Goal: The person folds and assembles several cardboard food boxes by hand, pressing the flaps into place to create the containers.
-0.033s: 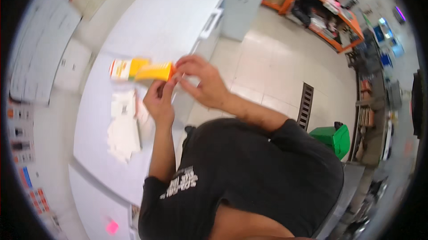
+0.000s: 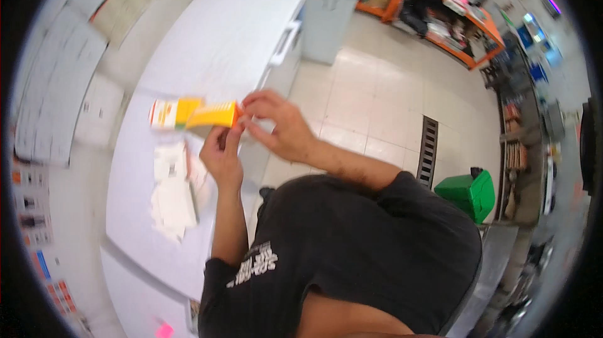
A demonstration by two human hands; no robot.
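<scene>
Head view: left hand (image 2: 221,157) grasps a yellow carton (image 2: 213,112), thumb and fingers on its near edge, close to the right end. Right hand (image 2: 281,125) is at that end, fingers bent, fingertips at the orange end part; cannot tell if they pinch it or only touch. Carton is thin card, boxy, flat-sided, smooth-looking, roughly level above the worktop (image 2: 207,36), near its front edge. Worktop: smooth, pale, slightly shiny.

Left of it, a white-and-yellow box (image 2: 164,114), rectangular, printed card; the two overlap in view, contact unclear. Nearer the person, white cardboard pieces (image 2: 174,203), flat, matte, with jagged tab-like outlines, overlapping on the worktop. Lower down, small bright-pink slip (image 2: 164,330), blurred.

Person's shirt (image 2: 370,244): black, soft fabric, white print on one side. Floor (image 2: 358,105): pale glossy square tiles, with a dark slotted grate (image 2: 428,149), long and narrow. Green bin (image 2: 468,195), boxy, looks like plastic. Orange-framed shelf unit (image 2: 396,2) at back, cluttered.
</scene>
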